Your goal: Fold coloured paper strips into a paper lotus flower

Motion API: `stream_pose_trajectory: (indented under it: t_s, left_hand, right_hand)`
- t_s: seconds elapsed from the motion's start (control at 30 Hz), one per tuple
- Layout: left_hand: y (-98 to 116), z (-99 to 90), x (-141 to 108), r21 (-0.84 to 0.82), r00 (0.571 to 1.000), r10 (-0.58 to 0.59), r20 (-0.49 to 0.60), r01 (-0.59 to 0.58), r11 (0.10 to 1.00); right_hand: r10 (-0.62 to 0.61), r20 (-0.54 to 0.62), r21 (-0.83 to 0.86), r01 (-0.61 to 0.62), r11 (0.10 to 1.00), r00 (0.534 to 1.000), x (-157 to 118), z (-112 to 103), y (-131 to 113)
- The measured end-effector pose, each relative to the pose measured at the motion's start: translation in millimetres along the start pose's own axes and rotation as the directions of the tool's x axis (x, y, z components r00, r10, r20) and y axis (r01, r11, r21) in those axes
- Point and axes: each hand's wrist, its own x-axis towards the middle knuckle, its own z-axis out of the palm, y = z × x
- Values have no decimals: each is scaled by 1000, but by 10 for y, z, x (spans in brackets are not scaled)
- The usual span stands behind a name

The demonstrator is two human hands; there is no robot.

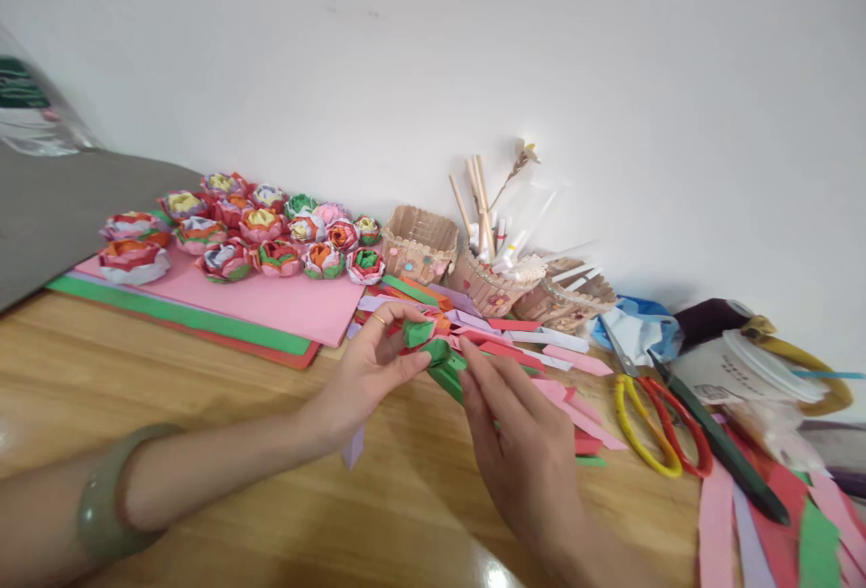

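Head view: a folded-paper piece point(439, 353), chiefly green with touches of orange and pink, is held between the two hands, raised before a heap of folded paper strips point(518, 329). Its green limb forms the long axis, running from the left fingertips towards four o'clock and passing under the right fingers. The left hand point(372, 367) lies at about eight o'clock from the piece, its thumb and forefinger pinching the rounded green end; the right hand point(524, 426) lies at about four o'clock, its fingertips drawn together upon the limb. Both touch the paper, so neither is nearer. Farther out, paper flowers point(261, 225) occupy ten o'clock, upon a stack of coloured sheets point(290, 299); three decorated baskets point(419, 245) range from twelve to two o'clock, the middle one holding wooden sticks point(479, 200). Between three and four o'clock lie scissors point(663, 426) with one yellow and one red handle loop. A bangle point(128, 493) encircles the left forearm. The far end of the green limb is hidden by the right fingers, as is the right thumb's exact contact; the orange and pink parts merge with the heap behind, so that the number of joined units cannot be told. Both forearms are cut off by the frame.
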Motion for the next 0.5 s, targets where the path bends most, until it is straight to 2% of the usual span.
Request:
stream_pose_trajectory:
  t_s: [0.07, 0.13, 0.2, 0.23, 0.3, 0.37, 0.43, 0.5]
  left_hand:
    - [-7, -4, -2, 10, 1000, 11, 3, -11, 1000]
    - [-6, -3, 2, 20, 1000, 28, -15, -27, 999]
    - [8, 7, 10, 5, 999, 18, -26, -18, 1000]
    - [21, 16, 14, -11, 1000, 5, -29, -6, 1000]
    - [51, 37, 20, -54, 999, -23, -37, 21, 998]
    - [79, 55, 19, -86, 997, -52, -50, 48, 995]
    - [95, 61, 12, -116, 995, -89, -46, 83, 990]
    - [97, 57, 2, -138, 992, -129, -17, 125, 983]
  right_hand:
    - [16, 27, 45, -17, 999, 1000, 3, 16, 9]
    - [-123, 59, 50, 120, 992, 991, -14, 11, -1]
    - [-272, 46, 80, 268, 960, 961, -28, -14, -16]
    - [-292, 24, 114, 287, 951, 956, -28, -29, -20]
    - [-182, -14, 212, 180, 960, 983, -5, -50, -12]
    - [27, 6, 311, -27, 950, 1000, 37, -50, 16]
    - [181, 76, 378, -196, 905, 981, 77, -29, 50]
    - [250, 135, 384, -284, 879, 959, 99, 3, 75]
